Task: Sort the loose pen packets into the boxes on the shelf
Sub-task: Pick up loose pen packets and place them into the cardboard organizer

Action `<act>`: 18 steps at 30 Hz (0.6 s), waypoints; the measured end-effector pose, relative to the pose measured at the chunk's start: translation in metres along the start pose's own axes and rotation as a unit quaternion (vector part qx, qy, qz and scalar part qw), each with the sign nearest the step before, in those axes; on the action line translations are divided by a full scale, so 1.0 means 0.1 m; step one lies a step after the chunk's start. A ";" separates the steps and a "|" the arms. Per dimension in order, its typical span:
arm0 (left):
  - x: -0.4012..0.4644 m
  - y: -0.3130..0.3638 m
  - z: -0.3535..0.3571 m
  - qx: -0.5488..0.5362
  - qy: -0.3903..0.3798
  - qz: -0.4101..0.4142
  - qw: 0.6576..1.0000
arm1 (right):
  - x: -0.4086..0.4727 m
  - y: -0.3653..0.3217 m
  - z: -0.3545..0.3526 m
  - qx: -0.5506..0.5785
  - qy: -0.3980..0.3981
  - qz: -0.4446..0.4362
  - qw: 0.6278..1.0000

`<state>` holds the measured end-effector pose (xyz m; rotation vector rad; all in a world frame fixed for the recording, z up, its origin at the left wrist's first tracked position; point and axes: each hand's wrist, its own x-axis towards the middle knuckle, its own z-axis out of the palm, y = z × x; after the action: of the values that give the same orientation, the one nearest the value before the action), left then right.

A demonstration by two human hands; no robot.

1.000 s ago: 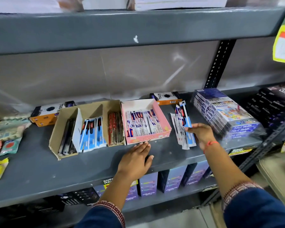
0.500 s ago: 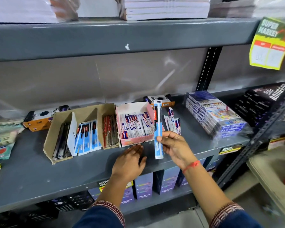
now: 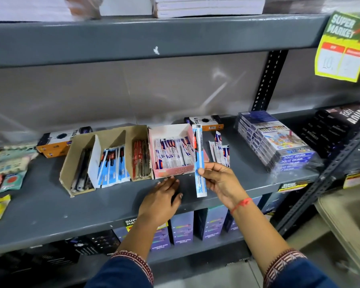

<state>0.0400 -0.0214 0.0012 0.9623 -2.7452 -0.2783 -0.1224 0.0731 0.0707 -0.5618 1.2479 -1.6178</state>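
Cardboard box (image 3: 96, 161) at left: blue packets in middle slot, red ones at right. Pink box (image 3: 170, 171) next, white-and-blue packets inside. Left hand (image 3: 162, 196) flat on shelf (image 3: 50, 208), palm down, fingers spread, holding nothing. Blue pen packet (image 3: 198, 161) pinched upright at its lower third by right hand (image 3: 218, 181), thumb against fingertips, wrist bent. Looks light, slick, flexible; best held mid-length. Loose packets (image 3: 221, 152) leaning just right of pink box.

Single head-worn view: my camera looks forward and down, close to the grey shelf (image 3: 50, 206), my forearms entering from below.
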 end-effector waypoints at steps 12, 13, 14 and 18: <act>-0.74 -0.81 -0.28 0.036 0.032 -0.114 0.992 | 0.24 0.21 1.29 -0.086 -0.115 0.017 0.990; -0.78 -0.87 -0.29 0.034 0.031 -0.125 0.991 | 0.25 0.21 1.37 -0.096 -0.110 0.015 0.989; -0.82 -0.95 -0.31 0.032 0.032 -0.133 0.990 | 0.28 0.22 1.46 -0.108 -0.105 0.012 0.988; -0.88 -1.25 -0.41 0.044 0.032 -0.137 0.989 | 0.38 0.24 1.81 -0.183 -0.066 -0.003 0.981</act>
<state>0.1921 -0.0659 -0.0030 1.3503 -2.5824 -0.1670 0.0186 -0.0439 0.1081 -0.8870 1.4516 -1.3376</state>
